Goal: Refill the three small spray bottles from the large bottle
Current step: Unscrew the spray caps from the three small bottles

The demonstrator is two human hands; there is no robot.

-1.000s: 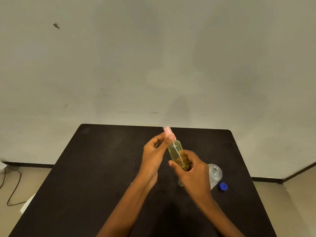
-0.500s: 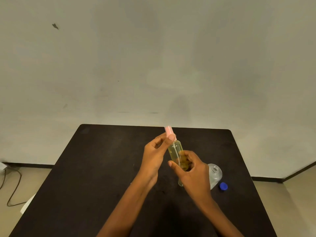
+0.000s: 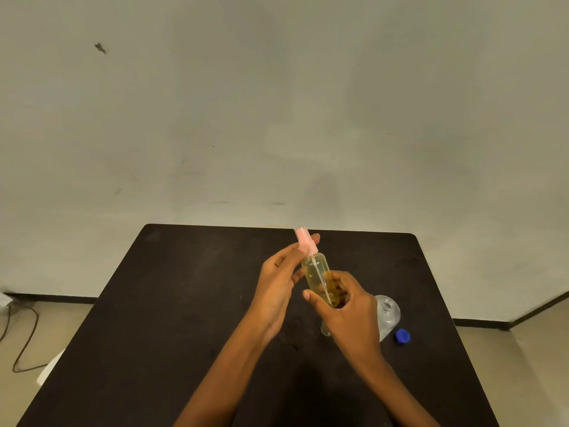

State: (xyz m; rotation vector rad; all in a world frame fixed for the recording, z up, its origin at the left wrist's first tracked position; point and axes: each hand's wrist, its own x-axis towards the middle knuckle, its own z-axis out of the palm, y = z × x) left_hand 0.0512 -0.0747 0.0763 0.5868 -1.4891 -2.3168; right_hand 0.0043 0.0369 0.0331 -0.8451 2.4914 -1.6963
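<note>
Fingers of the left hand [image 3: 278,280] are pinching the pink spray top [image 3: 305,241] of a small spray bottle [image 3: 317,277], and they are sitting a little differently on it than a second ago. Back then one fingertip was pressed over the side of the top. Now the finger is reaching up behind it, so more of the pink is showing. It looks like the person is twisting the top, but I cannot tell which way.

The right hand [image 3: 351,309] is wrapped around the lower part of the little bottle, holding it up over the black tabletop [image 3: 154,318], leaning a bit to the left. That hand is staying in the same place as before. Yellow liquid is filling most of the bottle, so this one seems to be done, and the top is probably going back on.

The large bottle [image 3: 387,315] is standing open on the tabletop just behind the right hand. Its blue cap [image 3: 402,336] is lying beside it. Neither has moved. I cannot see the other two small bottles clearly.
</note>
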